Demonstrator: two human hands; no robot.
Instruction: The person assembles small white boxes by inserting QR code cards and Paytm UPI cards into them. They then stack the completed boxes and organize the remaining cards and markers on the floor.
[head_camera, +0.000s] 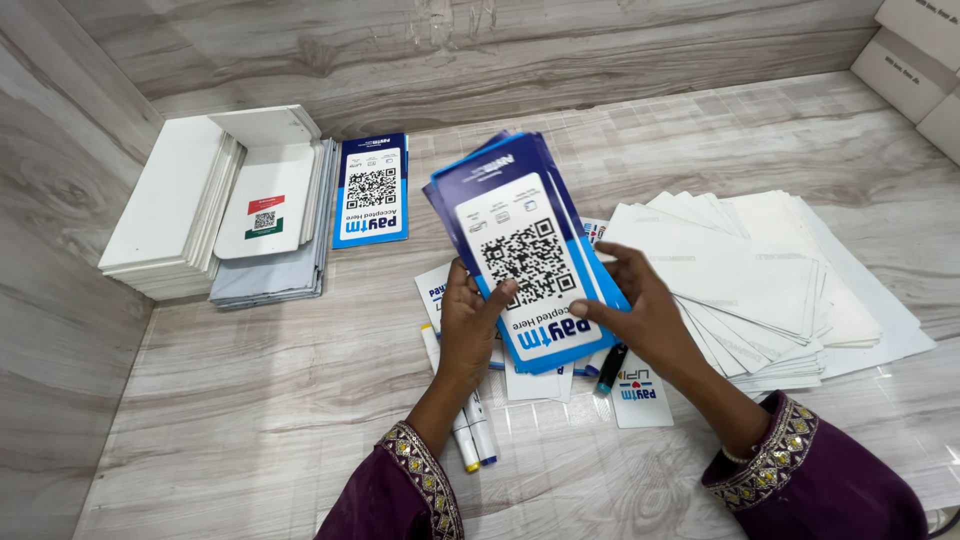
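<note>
At the table's far-left corner sit a stack of white boards (165, 205) and one blue code card (371, 190); near the front edge lie two markers (468, 425). Your left hand (468, 335) and right hand (650, 325) are both closed on the fanned blue cards (525, 250), held above the table's middle. Judged step: squaring or sorting the fan, which calls for a steady pinch; white sheets (760, 280) lie toward the right edge.

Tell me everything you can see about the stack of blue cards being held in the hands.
The stack of blue cards is a fanned bundle of glossy blue cards, the top one bearing a white panel with a square code. It is held above the table, tilted, with the left hand gripping its lower left edge and the right hand its lower right.
</note>
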